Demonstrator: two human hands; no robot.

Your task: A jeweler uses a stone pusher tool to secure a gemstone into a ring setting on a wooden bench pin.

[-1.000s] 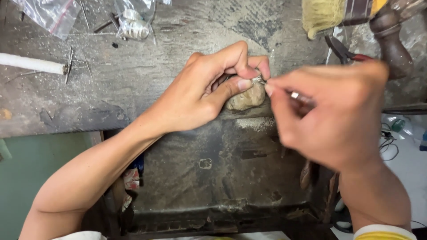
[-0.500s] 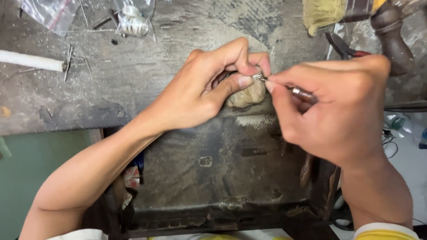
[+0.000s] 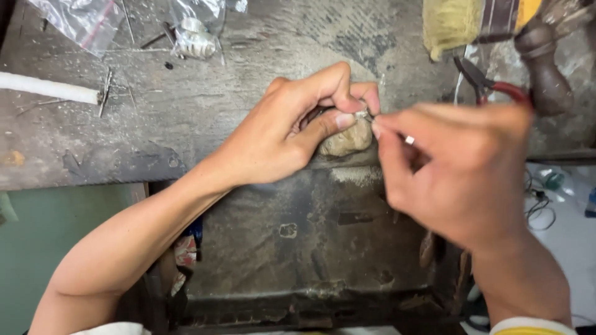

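Your left hand [image 3: 292, 133] rests on the worn grey surface [image 3: 205, 118] at its front edge, thumb and first fingers pinched shut on a tiny silvery piece [image 3: 363, 113] held against a rounded tan bench peg [image 3: 346, 140]. That piece is too small and too covered to name more closely, so which way it points cannot be told. Your right hand [image 3: 462, 170] is curled closed around a thin metal tool [image 3: 406, 139], of which only a short bright stretch shows; its working end meets the piece at your left fingertips. The tool's long axis runs roughly from the piece toward the lower right, into your palm.

Compared with a second ago, your left hand has barely shifted, while your right hand has turned and come in closer, so its knuckles now hide most of the tool shaft that showed before. The contact point has stayed the same, which suggests the fine work on the piece continues in place.

Red-handled pliers [image 3: 496, 90] and a dark wooden handle [image 3: 546, 74] lie behind your right hand; plastic bags [image 3: 81, 22] sit at the far left
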